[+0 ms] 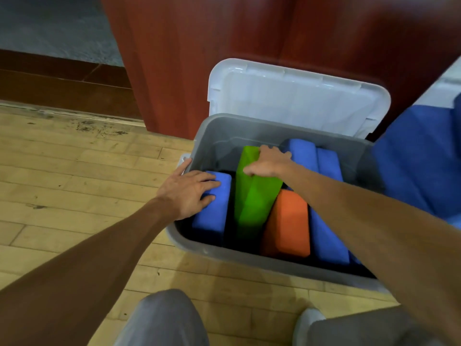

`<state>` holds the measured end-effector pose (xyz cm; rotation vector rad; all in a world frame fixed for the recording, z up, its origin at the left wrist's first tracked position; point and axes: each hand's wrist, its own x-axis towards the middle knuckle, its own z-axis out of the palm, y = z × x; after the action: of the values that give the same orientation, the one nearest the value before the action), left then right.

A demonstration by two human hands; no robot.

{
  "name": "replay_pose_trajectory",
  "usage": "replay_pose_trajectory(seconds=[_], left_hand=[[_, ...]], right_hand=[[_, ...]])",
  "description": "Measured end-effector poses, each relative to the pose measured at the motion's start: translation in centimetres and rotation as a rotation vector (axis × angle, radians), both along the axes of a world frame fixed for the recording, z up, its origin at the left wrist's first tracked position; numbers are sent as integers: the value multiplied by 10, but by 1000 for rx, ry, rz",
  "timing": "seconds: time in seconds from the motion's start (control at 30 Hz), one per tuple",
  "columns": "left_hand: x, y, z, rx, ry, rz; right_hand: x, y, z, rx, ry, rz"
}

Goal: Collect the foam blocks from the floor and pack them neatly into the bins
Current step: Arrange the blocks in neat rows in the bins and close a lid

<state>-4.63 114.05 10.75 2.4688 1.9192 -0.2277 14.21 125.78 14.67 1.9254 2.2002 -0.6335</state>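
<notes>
Inside the grey bin, pressing the left hand onto the blue block by the left wall, fingers spread and nearly straight across its top, clasping nothing. Gripping the tilted green block at mid-bin with the right hand, thumb on one face, fingers curled over the other. Leaning just beside the orange block, with blue blocks toward the right wall.

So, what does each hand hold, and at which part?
The right hand grips the green block near its far end. The left hand rests on a blue block.
</notes>
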Motion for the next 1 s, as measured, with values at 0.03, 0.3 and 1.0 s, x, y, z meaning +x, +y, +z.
replay_pose_trajectory(seconds=[0.03,0.3,1.0], left_hand=[[0,0,1,-13,0,0],[21,-5,7,-57,47,63],[22,-12,5,-21,77,2]], right_hand=[[5,-6,9,-14,-8,24],[19,-65,22,-243,55,171],[30,-49,-2,-159,-133,402]])
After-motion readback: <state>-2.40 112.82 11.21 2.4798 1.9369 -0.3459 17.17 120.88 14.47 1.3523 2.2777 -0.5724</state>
